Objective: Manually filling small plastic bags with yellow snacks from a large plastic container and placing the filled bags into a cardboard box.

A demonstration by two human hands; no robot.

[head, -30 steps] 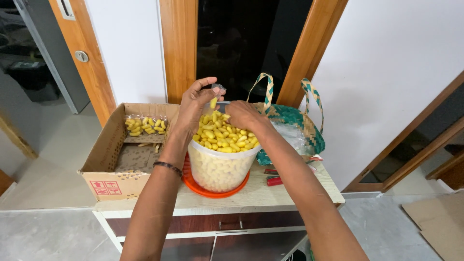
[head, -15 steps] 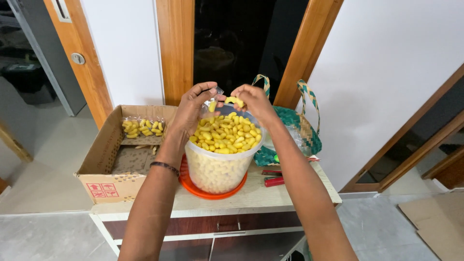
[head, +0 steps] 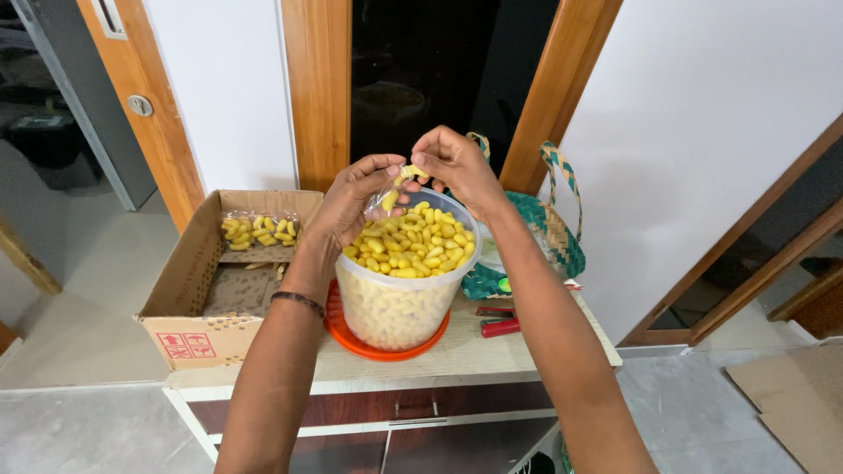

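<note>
Hands: both of yours are raised together just above the tub's rim.
Left hand: your fingers are pinched on a small clear pouch with a yellow piece or two showing inside it.
Right hand: your fingertips are closed on one yellow snack piece, held right at the mouth of the pouch, touching the left hand's fingertips.
Tub: a translucent round plastic container heaped with the same yellow pieces, directly below both hands, standing on an orange lid.
Counter: pale wooden top carrying the tub.
Cardboard box: open, just left of the tub, with a filled clear packet of yellow pieces lying at its far end.
Woven bag: green and tan, behind the tub on your right.
Red tool: lying on the counter beside the orange lid.
</note>
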